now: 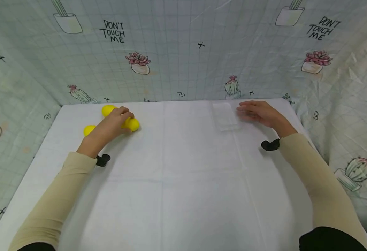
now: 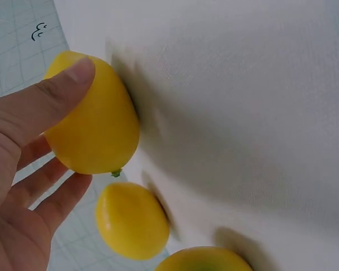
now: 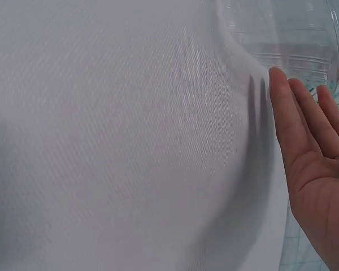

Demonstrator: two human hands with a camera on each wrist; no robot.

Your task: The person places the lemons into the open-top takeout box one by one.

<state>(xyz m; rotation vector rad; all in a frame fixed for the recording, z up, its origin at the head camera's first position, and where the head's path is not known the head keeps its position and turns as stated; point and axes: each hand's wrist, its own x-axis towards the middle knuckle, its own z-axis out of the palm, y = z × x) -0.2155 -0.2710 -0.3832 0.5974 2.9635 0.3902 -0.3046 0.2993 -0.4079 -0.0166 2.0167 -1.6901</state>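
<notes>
At the back left of the table, my left hand (image 1: 108,127) grips a yellow lemon (image 1: 134,124), its thumb laid across the near side and its fingers behind. In the left wrist view this lemon (image 2: 101,127) shows a small green stem end. Two more lemons lie close by, a far lemon (image 1: 108,110) and a near lemon (image 1: 89,130) partly covered by the left arm. My right hand (image 1: 258,113) is at the back right with fingers extended beside a clear plastic container (image 1: 225,118). In the right wrist view its fingertips overlap the lower edge of the container (image 3: 288,34).
A white cloth covers the table (image 1: 196,195). Patterned fabric (image 1: 177,52) hangs right behind the table's back edge and along both sides. A black wrist mount (image 1: 103,160) sits below the left wrist, and another mount (image 1: 270,144) below the right.
</notes>
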